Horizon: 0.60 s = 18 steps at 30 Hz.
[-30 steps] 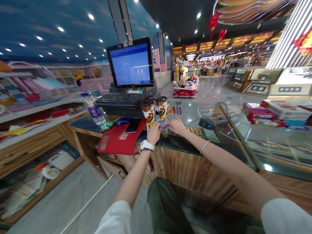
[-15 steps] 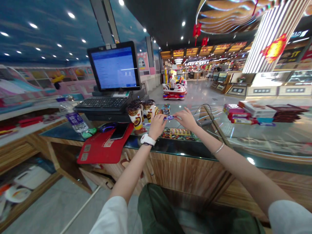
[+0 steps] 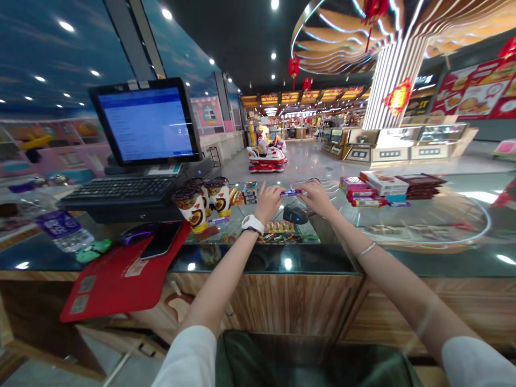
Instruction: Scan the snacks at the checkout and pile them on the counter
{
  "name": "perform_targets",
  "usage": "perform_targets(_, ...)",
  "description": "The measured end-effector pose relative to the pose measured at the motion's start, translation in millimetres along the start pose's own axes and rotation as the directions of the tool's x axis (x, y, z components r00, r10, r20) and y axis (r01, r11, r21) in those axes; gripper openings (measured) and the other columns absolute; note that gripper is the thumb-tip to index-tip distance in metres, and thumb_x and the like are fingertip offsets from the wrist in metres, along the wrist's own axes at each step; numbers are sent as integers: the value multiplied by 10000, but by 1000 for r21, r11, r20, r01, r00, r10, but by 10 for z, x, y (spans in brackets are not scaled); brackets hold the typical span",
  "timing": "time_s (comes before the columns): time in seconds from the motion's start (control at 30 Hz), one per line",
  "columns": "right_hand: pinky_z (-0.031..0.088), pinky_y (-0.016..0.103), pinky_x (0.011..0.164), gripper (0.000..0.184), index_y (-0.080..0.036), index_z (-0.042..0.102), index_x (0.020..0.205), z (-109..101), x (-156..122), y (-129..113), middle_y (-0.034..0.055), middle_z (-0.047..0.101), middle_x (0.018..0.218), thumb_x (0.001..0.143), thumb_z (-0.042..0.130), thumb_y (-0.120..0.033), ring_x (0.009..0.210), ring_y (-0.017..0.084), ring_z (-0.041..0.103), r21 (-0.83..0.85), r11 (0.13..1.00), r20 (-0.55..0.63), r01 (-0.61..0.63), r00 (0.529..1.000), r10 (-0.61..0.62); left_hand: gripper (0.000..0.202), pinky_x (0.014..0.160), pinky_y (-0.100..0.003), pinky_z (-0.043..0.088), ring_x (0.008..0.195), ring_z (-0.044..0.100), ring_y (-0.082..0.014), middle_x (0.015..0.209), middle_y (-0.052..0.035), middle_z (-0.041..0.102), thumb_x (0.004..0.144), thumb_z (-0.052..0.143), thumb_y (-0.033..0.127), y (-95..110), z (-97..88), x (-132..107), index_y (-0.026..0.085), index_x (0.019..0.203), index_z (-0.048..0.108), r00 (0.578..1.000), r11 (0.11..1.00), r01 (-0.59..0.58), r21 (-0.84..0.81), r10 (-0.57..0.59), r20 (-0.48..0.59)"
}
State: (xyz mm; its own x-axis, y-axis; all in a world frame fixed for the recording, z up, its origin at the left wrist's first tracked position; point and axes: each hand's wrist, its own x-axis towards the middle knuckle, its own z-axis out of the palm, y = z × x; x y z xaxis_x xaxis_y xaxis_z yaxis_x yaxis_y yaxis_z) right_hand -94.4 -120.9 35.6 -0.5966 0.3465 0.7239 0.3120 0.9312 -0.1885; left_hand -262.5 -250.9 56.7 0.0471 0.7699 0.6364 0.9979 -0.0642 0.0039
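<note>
Both my hands hold one small purple-wrapped bar (image 3: 292, 192) level above the glass counter (image 3: 403, 226). My left hand (image 3: 268, 201), with a white watch at the wrist, pinches the bar's left end. My right hand (image 3: 318, 196) pinches its right end. Just below the bar lies a black barcode scanner (image 3: 295, 214). Left of my left hand stand brown-and-white cups (image 3: 193, 208) with dark lids, and a second purple bar (image 3: 218, 220) lies beside them.
A till screen (image 3: 145, 124) and keyboard (image 3: 116, 189) stand at the left, with a mouse (image 3: 138, 235), a phone (image 3: 161, 241), a red mat (image 3: 116, 274) and a lying water bottle (image 3: 60, 230). Boxed sweets (image 3: 382, 188) are stacked at the right. A mall corridor with a kiddie ride (image 3: 266, 157) lies beyond.
My hands have lifted the purple bar off the counter and carried it forward and right, over the scanner. My head has turned right, so the till has slid left.
</note>
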Motion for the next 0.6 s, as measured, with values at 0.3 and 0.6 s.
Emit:
perform_targets(0.3,282,510,1175,225,-242,734,1029,47,-85,187,65,744,1156,965,524,-287,1114,220,650,-71,997,-90,14,996,-20,195,1246,-477,229,1153,624,-179,1182,-26,708,966,540,255,-81,200,117,239,1134,639,998,995,-60,-77,57,-41)
perform_targets(0.6,315,542,1156,151,-263,743,982,192,-105,274,46,767,1093,939,600,-280,1048,229,683,14,999,-172,45,984,-42,95,1198,-506,325,1037,676,-199,1045,-10,757,890,670,237,-223,301,69,258,982,678,981,985,-110,-136,86,-175)
